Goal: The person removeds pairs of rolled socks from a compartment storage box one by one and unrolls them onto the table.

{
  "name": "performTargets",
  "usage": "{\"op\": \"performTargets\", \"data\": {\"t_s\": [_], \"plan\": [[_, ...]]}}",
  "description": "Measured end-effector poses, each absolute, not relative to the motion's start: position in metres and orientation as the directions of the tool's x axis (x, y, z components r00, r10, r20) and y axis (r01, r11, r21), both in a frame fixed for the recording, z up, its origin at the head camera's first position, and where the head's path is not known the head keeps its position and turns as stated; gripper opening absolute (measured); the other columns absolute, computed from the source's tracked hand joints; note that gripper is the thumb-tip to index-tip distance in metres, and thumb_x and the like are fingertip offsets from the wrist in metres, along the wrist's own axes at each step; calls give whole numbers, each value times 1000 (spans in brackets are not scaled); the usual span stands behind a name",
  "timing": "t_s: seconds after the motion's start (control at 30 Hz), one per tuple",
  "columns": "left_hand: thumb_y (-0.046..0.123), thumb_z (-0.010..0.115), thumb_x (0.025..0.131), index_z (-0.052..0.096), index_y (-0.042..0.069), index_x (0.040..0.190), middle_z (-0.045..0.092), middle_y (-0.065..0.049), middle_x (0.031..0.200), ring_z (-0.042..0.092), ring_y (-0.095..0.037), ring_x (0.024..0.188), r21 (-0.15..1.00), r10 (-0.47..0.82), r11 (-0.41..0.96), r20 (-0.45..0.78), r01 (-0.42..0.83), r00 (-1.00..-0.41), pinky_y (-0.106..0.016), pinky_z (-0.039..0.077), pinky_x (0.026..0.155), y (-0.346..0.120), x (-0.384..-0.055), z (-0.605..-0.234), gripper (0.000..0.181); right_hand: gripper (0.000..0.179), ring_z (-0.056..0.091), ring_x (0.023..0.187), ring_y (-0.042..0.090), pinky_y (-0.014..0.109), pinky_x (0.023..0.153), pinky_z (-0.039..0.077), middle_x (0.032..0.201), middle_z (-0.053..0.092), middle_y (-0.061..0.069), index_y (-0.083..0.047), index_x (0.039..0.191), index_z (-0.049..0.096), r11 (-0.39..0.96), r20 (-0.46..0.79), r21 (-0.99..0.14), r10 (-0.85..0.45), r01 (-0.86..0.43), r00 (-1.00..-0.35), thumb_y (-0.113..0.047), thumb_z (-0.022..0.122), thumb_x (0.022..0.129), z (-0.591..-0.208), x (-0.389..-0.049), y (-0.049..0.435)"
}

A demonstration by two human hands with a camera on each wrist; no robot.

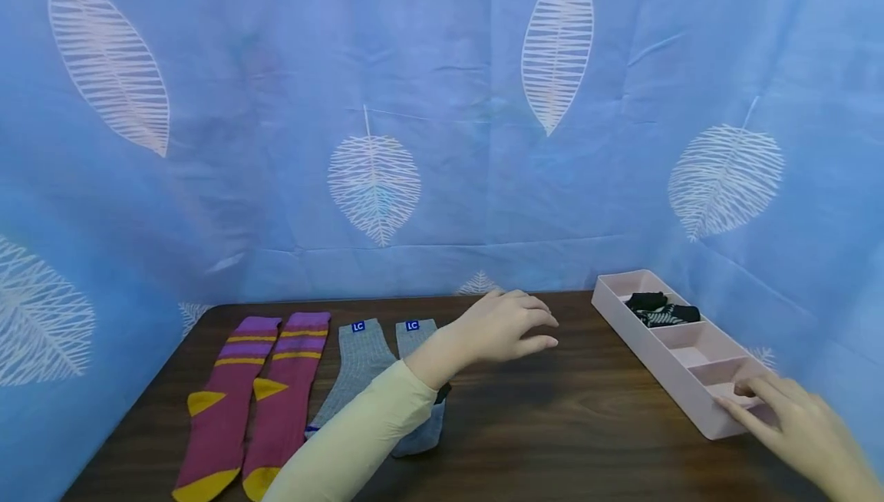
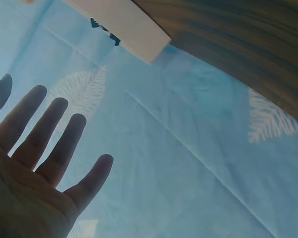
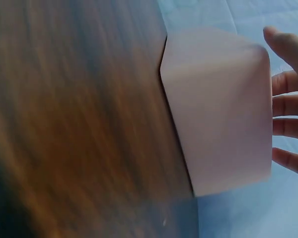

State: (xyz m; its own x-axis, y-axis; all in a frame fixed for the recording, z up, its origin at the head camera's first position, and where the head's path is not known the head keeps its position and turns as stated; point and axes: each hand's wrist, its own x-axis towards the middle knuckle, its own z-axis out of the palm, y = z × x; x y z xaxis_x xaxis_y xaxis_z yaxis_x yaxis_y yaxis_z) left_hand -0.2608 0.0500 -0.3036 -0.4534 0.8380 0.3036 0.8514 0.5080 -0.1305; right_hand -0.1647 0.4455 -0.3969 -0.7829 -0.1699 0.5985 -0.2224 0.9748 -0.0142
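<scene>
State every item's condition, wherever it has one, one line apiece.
Maroon socks: laid flat, side by side.
Grey socks: laid out, partly hidden.
Pink box: upright, open-topped.
Dark fabric: bunched inside the box.
Left hand: raised, fingers spread, holding nothing.
Right hand: at the box's near end; contact unclear.
Blue curtain: hanging, creased.

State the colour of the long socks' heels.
The long socks have yellow heels, seen best in the head view.

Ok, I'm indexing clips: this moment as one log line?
left hand: above table; right hand: at pink box, contact unclear; dark fabric: in box; grey socks, maroon socks: on table
</scene>
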Motion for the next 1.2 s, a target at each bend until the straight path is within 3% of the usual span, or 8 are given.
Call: {"op": "performTargets", "data": {"t_s": [0.17, 0.33, 0.5, 0.73, 0.93, 1.2], "plan": [[50, 40, 91, 58, 33, 115, 56, 15, 117, 52, -5, 109, -88, 833, 495, 332, 865, -443, -28, 44, 91, 73, -270, -305, 35, 32, 44, 61, 15, 31, 50, 35, 72, 57, 2, -15, 73, 59, 988, 536, -51, -96, -146, -839, -43, 73, 66, -401, -162, 452], [53, 38, 90, 56, 35, 117, 54, 16, 121, 49, -4, 114, -38, 821, 522, 292, 852, -490, -33, 42, 95, 100, -279, -311, 37, 35, 45, 62, 15, 30, 50, 35, 74, 57, 3, -15, 74, 60, 990, 524, -54, -81, -128, -848, -45, 74, 64, -403, -161, 457], [54, 38, 89, 55, 37, 117, 54, 17, 122, 52, -2, 110, -11, 812, 528, 300, 849, -501, -29, 44, 92, 123, -285, -317, 37, 37, 47, 63, 18, 32, 52, 35, 77, 59, 5, -15, 75, 60, 992, 521, -47, -72, -113, -850, -47, 74, 63, -405, -160, 459], [58, 41, 86, 59, 37, 110, 59, 20, 109, 55, -2, 92, -2, 752, 554, 431, 833, -499, -23, 45, 75, 148, -294, -327, 36, 37, 49, 65, 18, 35, 55, 36, 77, 60, 4, -17, 75, 60, 990, 567, -48, -79, -129, -820, -48, 75, 60, -405, -159, 460], [64, 40, 83, 60, 41, 106, 58, 21, 109, 51, -3, 89, 17, 656, 650, 492, 760, -572, -21, 40, 68, 172, -302, -341, 38, 37, 52, 78, 31, 49, 64, 34, 85, 61, 13, -15, 78, 60, 988, 552, -90, -55, -125, -832, -46, 74, 63, -406, -157, 459], [74, 41, 75, 59, 45, 100, 54, 21, 106, 44, -6, 92, 220, 459, 771, 458, 598, -761, -30, 33, 76, 208, -316, -369, 42, 37, 51, 76, 28, 46, 61, 34, 84, 60, 8, -16, 78, 59, 988, 562, -84, -62, -132, -825, -46, 74, 62, -405, -156, 459]]}}
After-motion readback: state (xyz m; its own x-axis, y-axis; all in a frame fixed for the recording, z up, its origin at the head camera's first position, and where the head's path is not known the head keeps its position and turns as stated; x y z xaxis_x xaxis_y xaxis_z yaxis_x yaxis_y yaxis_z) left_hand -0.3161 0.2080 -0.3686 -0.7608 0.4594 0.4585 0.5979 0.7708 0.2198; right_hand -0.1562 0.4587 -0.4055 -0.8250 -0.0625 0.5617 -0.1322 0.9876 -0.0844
